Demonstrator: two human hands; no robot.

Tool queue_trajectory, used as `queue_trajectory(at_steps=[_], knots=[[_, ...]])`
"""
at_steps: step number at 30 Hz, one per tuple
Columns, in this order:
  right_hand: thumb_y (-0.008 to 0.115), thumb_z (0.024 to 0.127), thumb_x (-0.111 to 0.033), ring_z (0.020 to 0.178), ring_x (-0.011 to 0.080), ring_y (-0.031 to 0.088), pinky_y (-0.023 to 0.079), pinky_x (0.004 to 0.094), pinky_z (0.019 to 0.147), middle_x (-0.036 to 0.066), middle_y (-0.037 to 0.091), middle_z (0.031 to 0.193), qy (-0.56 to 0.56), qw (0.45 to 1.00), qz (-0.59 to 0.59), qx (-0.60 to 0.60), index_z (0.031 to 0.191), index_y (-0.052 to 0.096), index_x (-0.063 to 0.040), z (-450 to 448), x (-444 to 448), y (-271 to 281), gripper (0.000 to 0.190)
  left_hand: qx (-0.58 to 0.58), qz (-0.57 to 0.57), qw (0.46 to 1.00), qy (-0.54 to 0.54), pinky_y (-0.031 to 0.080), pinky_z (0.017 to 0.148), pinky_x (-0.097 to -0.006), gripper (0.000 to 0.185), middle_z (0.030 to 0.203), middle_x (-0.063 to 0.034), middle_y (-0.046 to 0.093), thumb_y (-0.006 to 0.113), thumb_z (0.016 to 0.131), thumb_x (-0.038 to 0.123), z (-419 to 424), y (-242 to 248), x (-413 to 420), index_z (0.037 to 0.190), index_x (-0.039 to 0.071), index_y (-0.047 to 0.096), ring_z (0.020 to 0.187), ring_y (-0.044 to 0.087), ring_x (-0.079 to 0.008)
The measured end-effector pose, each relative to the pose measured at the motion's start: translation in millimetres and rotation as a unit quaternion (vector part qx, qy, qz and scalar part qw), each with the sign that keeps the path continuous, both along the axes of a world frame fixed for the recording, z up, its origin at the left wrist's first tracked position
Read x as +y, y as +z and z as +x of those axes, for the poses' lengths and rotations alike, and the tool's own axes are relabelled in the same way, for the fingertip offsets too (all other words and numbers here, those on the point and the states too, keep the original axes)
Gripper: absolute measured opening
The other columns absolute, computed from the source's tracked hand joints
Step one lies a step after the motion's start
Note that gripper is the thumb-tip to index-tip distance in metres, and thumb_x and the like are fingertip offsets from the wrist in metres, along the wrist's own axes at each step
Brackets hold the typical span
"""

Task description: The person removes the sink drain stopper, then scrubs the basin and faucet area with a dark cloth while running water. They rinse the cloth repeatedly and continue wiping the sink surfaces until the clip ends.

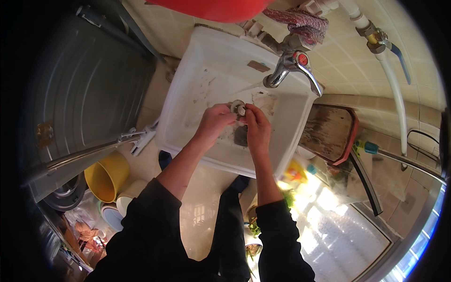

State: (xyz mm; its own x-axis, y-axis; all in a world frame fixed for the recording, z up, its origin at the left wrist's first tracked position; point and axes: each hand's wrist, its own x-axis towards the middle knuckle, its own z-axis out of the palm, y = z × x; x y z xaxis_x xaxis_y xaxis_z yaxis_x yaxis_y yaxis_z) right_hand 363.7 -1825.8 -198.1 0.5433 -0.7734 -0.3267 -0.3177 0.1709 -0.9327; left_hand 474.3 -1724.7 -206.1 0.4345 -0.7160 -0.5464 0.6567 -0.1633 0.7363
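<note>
Both my hands meet over a white utility sink (225, 60) with dark dirt marks inside. My left hand (216, 121) pinches the left side of a small round object (238, 105), pale and ring-like; its exact kind is unclear. On its other side, the fingers of my right hand (257, 125) hold the same object. A dark grey lump (241, 136) lies on the sink floor beside my right hand. Above the hands, a chrome faucet (282, 72) with a red mark points into the sink, and a thin stream of water seems to come from its spout.
A brown piece (258, 66) lies near the sink's back wall. A red-rimmed tray (334, 134) and a squeegee (366, 183) are on the right. Overhead is a red object (215, 8); a crumpled cloth (299, 23) hangs by the pipes. A yellow bucket (107, 174) stands at lower left.
</note>
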Motion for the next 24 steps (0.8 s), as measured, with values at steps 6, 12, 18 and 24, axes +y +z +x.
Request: queue_trajectory(at_steps=[6, 12, 18, 24], knots=[[0.058, 0.098, -0.009, 0.09, 0.0152, 0.065, 0.052, 0.027, 0.078, 0.009, 0.063, 0.109, 0.116, 0.968, -0.217, 0.049, 0.119, 0.064, 0.002, -6.2, -0.2, -5.8, 0.025, -0.036, 0.022, 0.999, -0.014, 0.051, 0.084, -0.0311, 0.015, 0.116, -0.0103, 0.061, 0.068, 0.087, 0.009, 0.4, -7.9, 5.4, 0.089, -0.005, 0.066, 0.091, 0.063, -0.0161], [0.062, 0.094, -0.003, 0.096, 0.0156, 0.065, 0.053, 0.0284, 0.083, 0.009, 0.064, 0.111, 0.209, 0.969, -0.12, 0.049, 0.124, 0.061, 0.001, -10.5, -8.5, 8.6, 0.03, -0.126, 0.051, 0.99, -0.024, 0.048, 0.078, -0.0288, 0.014, 0.114, -0.0091, 0.059, 0.07, 0.084, 0.008, -1.0, -13.4, 10.5, 0.084, -0.005, 0.066, 0.087, 0.059, -0.0142], [0.067, 0.09, 0.0, 0.099, 0.0139, 0.065, 0.053, 0.0274, 0.085, 0.007, 0.067, 0.112, 0.184, 0.979, 0.089, 0.022, 0.125, 0.06, 0.001, -10.4, -18.0, 10.5, 0.035, -0.17, 0.048, 0.984, -0.027, 0.047, 0.078, -0.0282, 0.015, 0.114, -0.0084, 0.056, 0.073, 0.082, 0.011, 0.3, -2.5, 16.6, 0.086, -0.002, 0.066, 0.091, 0.057, -0.0144], [0.067, 0.09, 0.001, 0.1, 0.0148, 0.065, 0.052, 0.0277, 0.089, 0.006, 0.067, 0.113, 0.148, 0.961, 0.225, -0.062, 0.125, 0.058, 0.002, -13.5, -27.9, 13.7, 0.036, -0.175, 0.007, 0.984, -0.032, 0.048, 0.078, -0.0276, 0.022, 0.107, -0.0054, 0.052, 0.073, 0.082, 0.011, 10.2, 16.2, 13.8, 0.101, 0.003, 0.064, 0.092, 0.057, -0.0143]])
